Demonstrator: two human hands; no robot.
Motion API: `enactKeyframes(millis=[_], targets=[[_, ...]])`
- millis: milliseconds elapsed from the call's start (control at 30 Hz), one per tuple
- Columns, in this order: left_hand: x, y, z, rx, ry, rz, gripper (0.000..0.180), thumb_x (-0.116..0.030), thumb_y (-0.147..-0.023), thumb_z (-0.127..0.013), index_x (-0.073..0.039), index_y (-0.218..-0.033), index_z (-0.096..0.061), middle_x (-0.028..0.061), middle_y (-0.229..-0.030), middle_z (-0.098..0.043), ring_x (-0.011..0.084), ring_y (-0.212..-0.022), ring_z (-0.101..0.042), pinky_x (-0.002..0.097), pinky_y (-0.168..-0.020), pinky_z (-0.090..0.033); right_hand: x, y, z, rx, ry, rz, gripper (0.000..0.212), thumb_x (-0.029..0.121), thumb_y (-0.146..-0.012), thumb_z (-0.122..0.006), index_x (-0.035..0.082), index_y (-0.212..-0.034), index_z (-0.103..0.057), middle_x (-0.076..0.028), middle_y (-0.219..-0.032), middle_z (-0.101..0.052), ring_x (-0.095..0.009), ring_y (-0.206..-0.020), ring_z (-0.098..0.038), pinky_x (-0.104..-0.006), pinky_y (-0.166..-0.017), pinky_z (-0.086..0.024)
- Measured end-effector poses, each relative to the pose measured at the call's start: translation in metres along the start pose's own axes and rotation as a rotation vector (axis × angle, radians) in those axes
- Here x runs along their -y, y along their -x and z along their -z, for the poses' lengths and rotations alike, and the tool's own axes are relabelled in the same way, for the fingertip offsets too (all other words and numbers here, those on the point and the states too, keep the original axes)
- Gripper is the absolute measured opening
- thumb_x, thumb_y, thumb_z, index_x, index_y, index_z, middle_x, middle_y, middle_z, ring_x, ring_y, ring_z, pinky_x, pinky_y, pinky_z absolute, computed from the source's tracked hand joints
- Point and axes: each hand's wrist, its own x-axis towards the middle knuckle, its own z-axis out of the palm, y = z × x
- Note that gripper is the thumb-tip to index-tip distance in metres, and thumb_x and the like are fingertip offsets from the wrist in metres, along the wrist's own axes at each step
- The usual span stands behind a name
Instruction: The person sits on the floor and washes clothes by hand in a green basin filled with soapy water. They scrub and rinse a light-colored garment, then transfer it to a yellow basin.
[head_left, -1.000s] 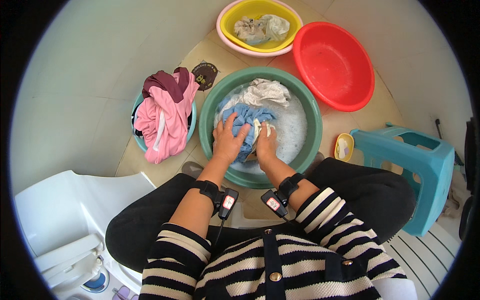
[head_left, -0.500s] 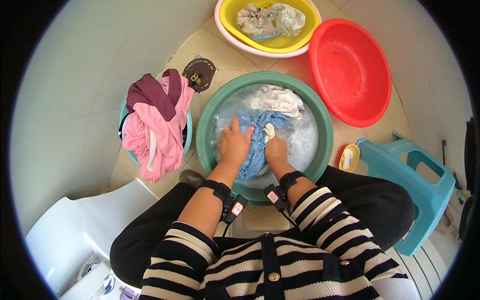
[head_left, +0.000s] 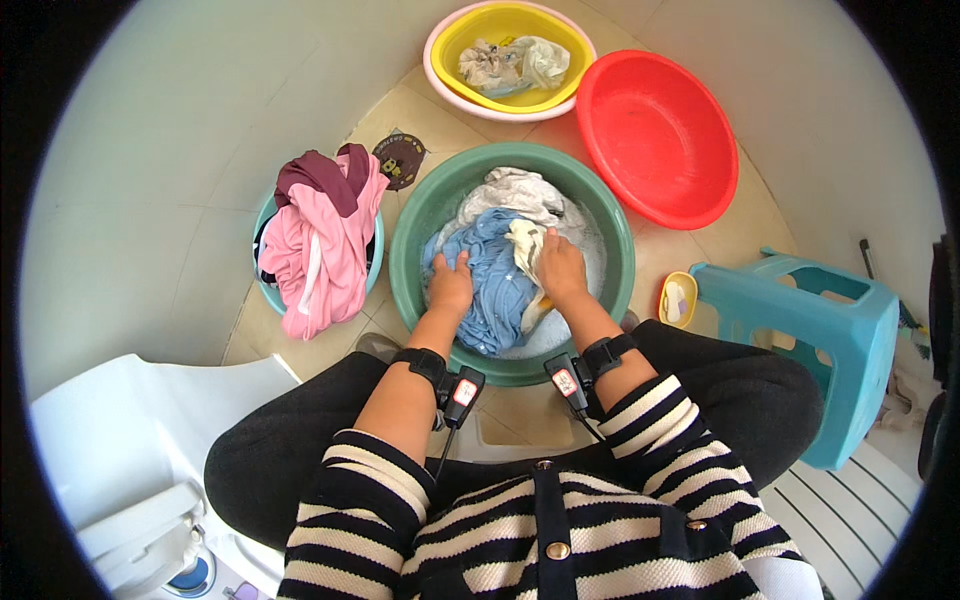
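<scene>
Blue garment (head_left: pixel 495 275) lies in soapy water inside the green basin (head_left: pixel 415 225) on the floor before your knees. Your left hand (head_left: pixel 450 283) presses flat on it, fingers spread; your right hand (head_left: pixel 562 268) grips its bunched pale fold (head_left: pixel 525 245).

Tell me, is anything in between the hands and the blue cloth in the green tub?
No, nothing visible is. The left hand and the right hand both press straight on the blue cloth in the soapy green tub. A pale cloth lies beside the right hand, not under it as far as shows.
</scene>
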Motion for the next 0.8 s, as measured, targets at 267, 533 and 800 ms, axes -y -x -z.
enactKeyframes(millis=[267,533,800], targets=[[-0.019,0.042,0.039,-0.32,-0.164,-0.345,0.036,-0.034,-0.091,-0.051,-0.004,-0.107,-0.062,0.022,-0.113,-0.058,0.0388,-0.104,-0.055,0.0446,-0.09,-0.043,0.082,0.058,0.071,-0.021,-0.102,0.257,0.054,0.043,-0.098,-0.03,0.002,-0.101,-0.065,-0.028,-0.101,-0.062,-0.046,-0.099,-0.057,-0.052,-0.088,-0.042],[-0.033,0.07,0.06,-0.216,0.191,-0.612,0.037,-0.034,-0.084,-0.063,-0.004,-0.105,-0.064,0.0184,-0.1,-0.061,0.0342,-0.096,-0.056,0.0402,-0.088,-0.043,0.135,0.112,0.111,-0.199,-0.137,0.517,0.052,0.042,-0.098,-0.036,0.0,-0.088,-0.064,-0.028,-0.086,-0.062,-0.048,-0.085,-0.057,-0.0538,-0.076,-0.043],[-0.033,0.072,0.071,-0.12,0.214,-0.58,0.039,-0.039,-0.087,-0.061,-0.005,-0.105,-0.064,0.0194,-0.104,-0.059,0.0337,-0.097,-0.055,0.0385,-0.089,-0.042,0.175,0.136,0.16,-0.242,-0.447,0.746,0.046,0.037,-0.097,-0.047,-0.005,-0.083,-0.06,-0.011,-0.063,-0.051,-0.016,-0.062,-0.044,-0.0327,-0.06,-0.041]])
